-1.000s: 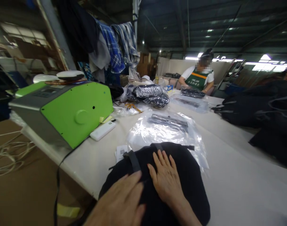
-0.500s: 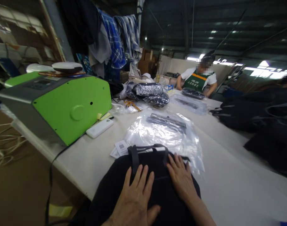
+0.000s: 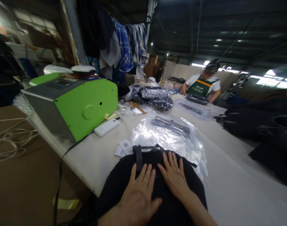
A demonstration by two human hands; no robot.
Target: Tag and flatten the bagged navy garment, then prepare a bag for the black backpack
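A black bag (image 3: pixel 117 185) with a rounded top and webbing straps lies at the near edge of the table. My left hand (image 3: pixel 140 193) rests flat on its left part, fingers stretched out. Spread flat on the upper right of the bag is my right hand (image 3: pixel 174 172), close to a strap. Neither hand grips anything. Just beyond the bag lies a clear plastic bag (image 3: pixel 145 133) with a dark printed strip. White paper tags (image 3: pixel 126 147) sit by the black bag's upper left edge.
At left stands a green and grey machine (image 3: pixel 87 110), with a white power bank-like box (image 3: pixel 107 127) beside it. Wrapped dark bundles (image 3: pixel 155 94) are piled farther back. Across the table a person in a green apron (image 3: pixel 200 86) handles a wrapped bundle. Dark bags (image 3: pixel 258 122) lie at right.
My right hand has shifted left and inward across the black bag. My left hand stays flat on it. The whole view has turned slightly left.
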